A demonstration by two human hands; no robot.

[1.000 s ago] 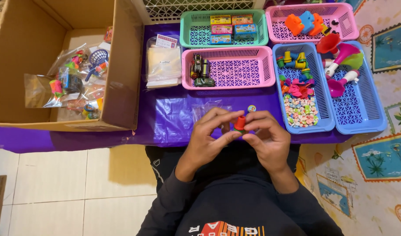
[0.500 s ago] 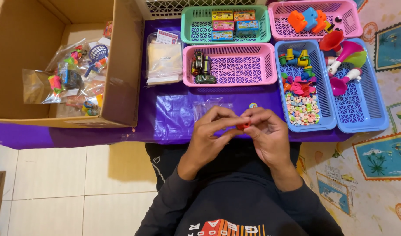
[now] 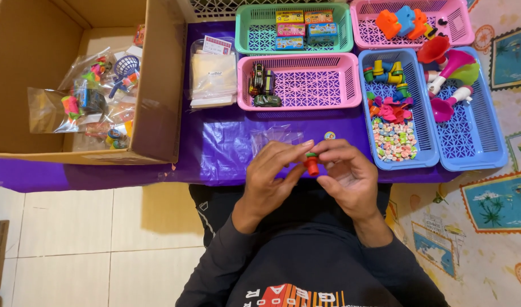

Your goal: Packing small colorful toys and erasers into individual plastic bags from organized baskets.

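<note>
Left hand [image 3: 272, 176] and right hand [image 3: 347, 173] meeting at the purple table's [image 3: 215, 153] near edge, fingertips of both pinched closed around a small red toy with green cap [image 3: 311, 165], clear plastic bag [image 3: 274, 138] just beyond, pink basket [image 3: 306, 85] farther back.

A low worktop [image 3: 215, 153] draped in glossy purple plastic sheeting stands over a floor of pale cream tiles [image 3: 90, 239] with thin dark grout lines. To one side lies a patterned floor mat [image 3: 499, 216], printed with blue panels of palm trees on a beige ground. Even indoor light falls across the scene, throwing soft shadows beneath the worktop's edge.
</note>
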